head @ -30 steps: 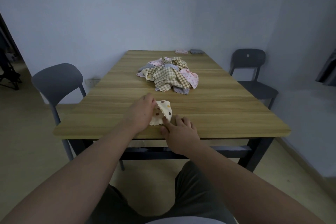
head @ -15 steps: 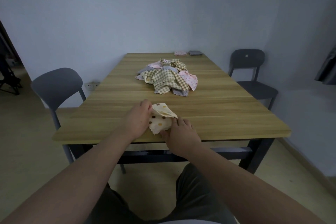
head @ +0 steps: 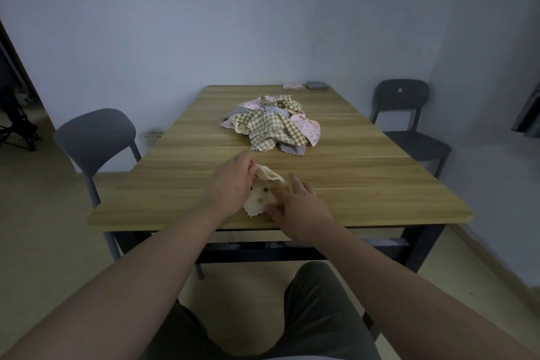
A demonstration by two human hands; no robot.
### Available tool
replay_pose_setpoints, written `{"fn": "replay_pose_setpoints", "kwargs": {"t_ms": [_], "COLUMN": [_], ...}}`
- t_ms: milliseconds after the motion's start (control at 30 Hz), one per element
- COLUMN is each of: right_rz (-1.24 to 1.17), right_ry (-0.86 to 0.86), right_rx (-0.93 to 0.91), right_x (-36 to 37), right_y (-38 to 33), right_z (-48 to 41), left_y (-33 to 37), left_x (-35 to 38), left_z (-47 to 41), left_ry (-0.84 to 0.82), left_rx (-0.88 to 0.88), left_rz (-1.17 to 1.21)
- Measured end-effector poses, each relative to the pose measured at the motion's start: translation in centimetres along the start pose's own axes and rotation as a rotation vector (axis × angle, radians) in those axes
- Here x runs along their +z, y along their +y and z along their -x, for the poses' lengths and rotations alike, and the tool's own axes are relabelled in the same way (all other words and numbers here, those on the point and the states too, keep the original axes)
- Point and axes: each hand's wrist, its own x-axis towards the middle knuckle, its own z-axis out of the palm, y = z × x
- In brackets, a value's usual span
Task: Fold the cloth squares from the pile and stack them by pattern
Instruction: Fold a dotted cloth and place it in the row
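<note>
Left hand (head: 230, 184): curled, pinching dotted cloth (head: 260, 199) by its raised fold.
Right hand (head: 301, 207): fingers straight, pressing dotted cloth down.
Position: nearer than pile (head: 271, 126).

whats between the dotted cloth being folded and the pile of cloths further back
Only bare table top: in the head view, nothing lies between the dotted cloth and the pile.

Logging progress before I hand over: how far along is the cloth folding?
Done: a small pink stack and a grey stack lie at the table's far edge. In hand: a cream dotted cloth near the front edge, its upper flap pinched by the left hand while the right hand presses on it. Left: the mixed pile mid-table, seemingly most of the job.
</note>
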Motion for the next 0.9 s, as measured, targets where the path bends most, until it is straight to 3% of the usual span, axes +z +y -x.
{"fn": "replay_pose_setpoints", "kwargs": {"t_ms": [100, 267, 433, 700, 900], "right_rz": [-0.023, -0.02, -0.01, -0.073, -0.127], "right_ry": [0.01, 0.024, -0.019, 0.038, 0.012], "right_rx": [-0.012, -0.034, -0.049, -0.052, -0.043], "right_x": [0.0, 0.1, 0.3, 0.4, 0.3], "right_y": [1.1, 3.0, 4.7, 5.0, 5.2], "right_z": [-0.4, -1.1, -1.1, -0.7, -0.8], "left_y": [1.4, 3.4, 4.2, 2.9, 1.4], "left_x": [-0.8, -1.0, -0.3, 1.0, 2.3], "left_z": [-2.4, -5.0, -5.5, -4.8, -1.4], "left_ry": [-0.025, -0.207, -0.336, -0.23, -0.234], "left_rx": [0.076, 0.208, 0.229, 0.26, 0.147], "left_rz": [-0.003, -0.042, -0.067, -0.162, -0.105]}}
